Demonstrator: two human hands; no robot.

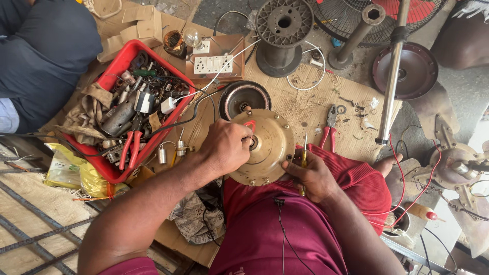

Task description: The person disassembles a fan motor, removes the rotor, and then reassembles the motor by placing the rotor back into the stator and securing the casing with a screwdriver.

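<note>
Two hands are engaged on a round brass-coloured motor housing (267,147), which is rested on the person's lap over the red garment, at the near edge of a cardboard sheet (310,102) spread as a work surface. The left hand (225,147) is laid on top of the housing with fingers curled closed over its centre, apparently to keep it from turning; a bit of red shows at the fingertips, but what it belongs to cannot be told. The right hand (313,175) is closed around a yellow-handled screwdriver (304,158), whose tip is set upright at the housing's rim, just beside one of the rim screws. A dark motor core (243,98) lies just behind the housing. A red tray (119,61) of tools and parts is kept near, to the left, and red-handled pliers (330,130) are placed just to the right.
</note>
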